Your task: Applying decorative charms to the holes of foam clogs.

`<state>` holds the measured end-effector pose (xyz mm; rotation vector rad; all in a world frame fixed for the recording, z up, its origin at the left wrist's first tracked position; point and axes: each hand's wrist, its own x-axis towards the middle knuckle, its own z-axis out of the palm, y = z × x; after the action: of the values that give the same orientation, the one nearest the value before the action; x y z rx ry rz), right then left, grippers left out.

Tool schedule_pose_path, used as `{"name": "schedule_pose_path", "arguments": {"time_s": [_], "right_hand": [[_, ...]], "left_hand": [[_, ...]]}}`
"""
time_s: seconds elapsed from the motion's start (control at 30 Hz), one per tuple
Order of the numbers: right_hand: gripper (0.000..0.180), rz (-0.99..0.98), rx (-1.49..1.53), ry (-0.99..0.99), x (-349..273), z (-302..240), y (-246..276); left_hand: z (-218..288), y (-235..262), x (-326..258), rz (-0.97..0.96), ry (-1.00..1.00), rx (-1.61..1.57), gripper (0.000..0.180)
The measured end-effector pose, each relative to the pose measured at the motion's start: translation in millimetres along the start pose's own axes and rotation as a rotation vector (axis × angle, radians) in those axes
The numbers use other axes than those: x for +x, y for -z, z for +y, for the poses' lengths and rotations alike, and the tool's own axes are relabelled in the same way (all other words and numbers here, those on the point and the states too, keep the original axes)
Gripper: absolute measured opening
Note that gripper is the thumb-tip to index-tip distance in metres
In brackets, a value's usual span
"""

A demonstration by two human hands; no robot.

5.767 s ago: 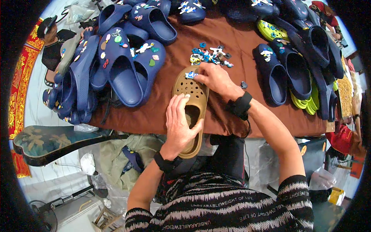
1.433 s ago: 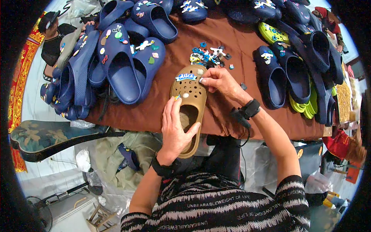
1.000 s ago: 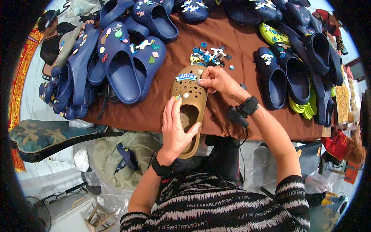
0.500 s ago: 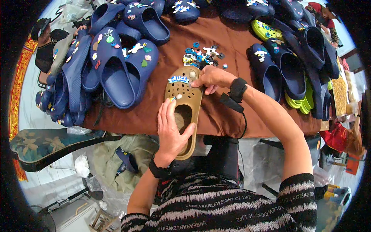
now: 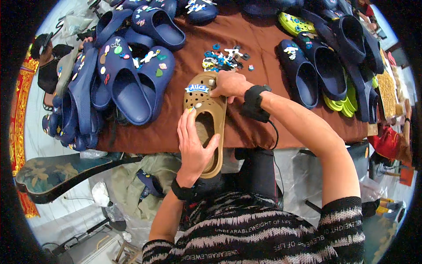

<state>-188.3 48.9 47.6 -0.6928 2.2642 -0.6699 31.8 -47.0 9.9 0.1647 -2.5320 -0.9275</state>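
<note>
Resting flat over the heel end of a tan clog (image 5: 206, 123), the left hand (image 5: 193, 145) lies with fingers spread and thumb hooked over the rim of the foot opening, steadying the shoe. The clog lies lengthwise at the near edge of the table (image 5: 255, 48), which carries a brown cloth, with its heel overhanging toward the person. The right hand (image 5: 228, 84), fingers closed in a pinch, presses at the toe of the clog; what it pinches cannot be made out. A white-and-blue lettered charm (image 5: 197, 88) sits on the toe just left of that hand. Beyond lies a loose heap of small charms (image 5: 222, 59). Navy clogs (image 5: 132, 83) are piled far left; more navy clogs (image 5: 321, 66) and a lime-green pair (image 5: 340, 103) lie to the right.
</note>
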Motion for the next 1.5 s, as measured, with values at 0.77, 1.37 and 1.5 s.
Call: {"name": "schedule_pose_path", "arguments": {"time_s": [0.77,1.37,1.5], "right_hand": [[0.034,-0.397,0.212,-0.067,11,8,30],[0.039,-0.149,-0.344,-0.095,33,-10,2],[0.033,0.000,-0.484,-0.107,16,-30,-14]], "left_hand": [[1,-2,-3,-0.023,0.041,0.037,0.092],[6,-2,3,-0.053,0.052,0.047,0.086],[7,-4,3,-0.094,0.063,0.103,0.082]]}}
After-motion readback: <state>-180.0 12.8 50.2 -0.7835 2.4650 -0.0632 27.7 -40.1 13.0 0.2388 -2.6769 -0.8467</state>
